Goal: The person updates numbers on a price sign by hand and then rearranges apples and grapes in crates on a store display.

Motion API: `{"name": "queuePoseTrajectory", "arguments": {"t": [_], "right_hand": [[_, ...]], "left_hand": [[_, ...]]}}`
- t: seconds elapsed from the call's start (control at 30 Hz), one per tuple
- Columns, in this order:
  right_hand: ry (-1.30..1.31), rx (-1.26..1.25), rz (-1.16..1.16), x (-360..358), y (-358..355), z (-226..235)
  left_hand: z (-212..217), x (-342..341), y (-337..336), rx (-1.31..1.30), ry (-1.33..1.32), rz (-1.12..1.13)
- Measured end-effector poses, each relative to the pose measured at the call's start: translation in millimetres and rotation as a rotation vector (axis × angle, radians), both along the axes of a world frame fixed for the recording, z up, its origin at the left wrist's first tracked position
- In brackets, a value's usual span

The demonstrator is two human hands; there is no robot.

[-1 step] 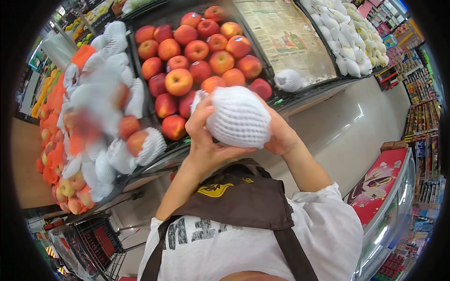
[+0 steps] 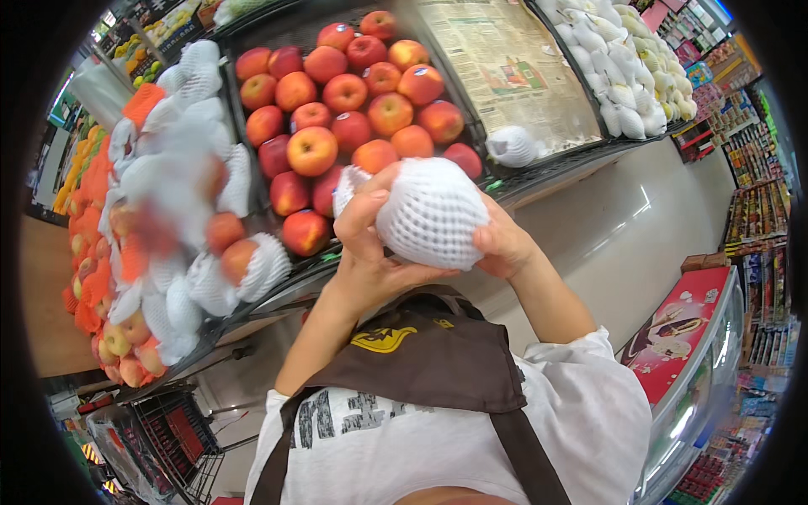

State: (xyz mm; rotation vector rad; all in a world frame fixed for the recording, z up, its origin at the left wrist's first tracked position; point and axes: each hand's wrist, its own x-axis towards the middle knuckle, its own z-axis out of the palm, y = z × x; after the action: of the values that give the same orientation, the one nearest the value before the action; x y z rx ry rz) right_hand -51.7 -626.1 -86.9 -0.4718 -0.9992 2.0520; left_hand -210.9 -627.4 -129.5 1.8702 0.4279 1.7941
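My left hand (image 2: 364, 244) and my right hand (image 2: 507, 241) hold a round, white foam fruit net (image 2: 431, 215) between them, in front of my chest. The left fingers curl about its left side and underside, with a tuft of net rising beside them. On the right side, my right thumb presses on the mesh. The net bulges as if filled, but what is inside is hidden. Just beyond my hands, red and yellow apples (image 2: 312, 151) lie in rows in a black crate (image 2: 231, 101).
To the left is a heap of fruit in white foam nets (image 2: 195, 286), partly smeared by a blur. One netted piece (image 2: 512, 146) sits on a newspaper-lined tray (image 2: 505, 76). White-netted pears (image 2: 619, 76) are at the far right. A shopping cart (image 2: 172, 438) and a glass-fronted freezer (image 2: 699, 379) flank me.
My right thumb has come round onto the face of the foam net, which looks slightly turned. The crate and fruit sit slightly farther left in view.
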Motion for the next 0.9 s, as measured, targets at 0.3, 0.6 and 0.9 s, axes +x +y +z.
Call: {"name": "queuePoseTrajectory", "arguments": {"t": [0.3, 0.6, 0.9], "right_hand": [[-0.58, 0.467, -0.633, 114, 67, -16], [-1.405, 0.619, -0.772, 224, 188, -82], [-1.689, 0.712, -0.635, 253, 221, -104]], "left_hand": [[32, 45, 47, -0.08, 0.576, 0.065], [35, 52, 38, -0.233, 0.894, -0.113], [-11, 167, 159, -0.041, 1.061, 0.103]]}}
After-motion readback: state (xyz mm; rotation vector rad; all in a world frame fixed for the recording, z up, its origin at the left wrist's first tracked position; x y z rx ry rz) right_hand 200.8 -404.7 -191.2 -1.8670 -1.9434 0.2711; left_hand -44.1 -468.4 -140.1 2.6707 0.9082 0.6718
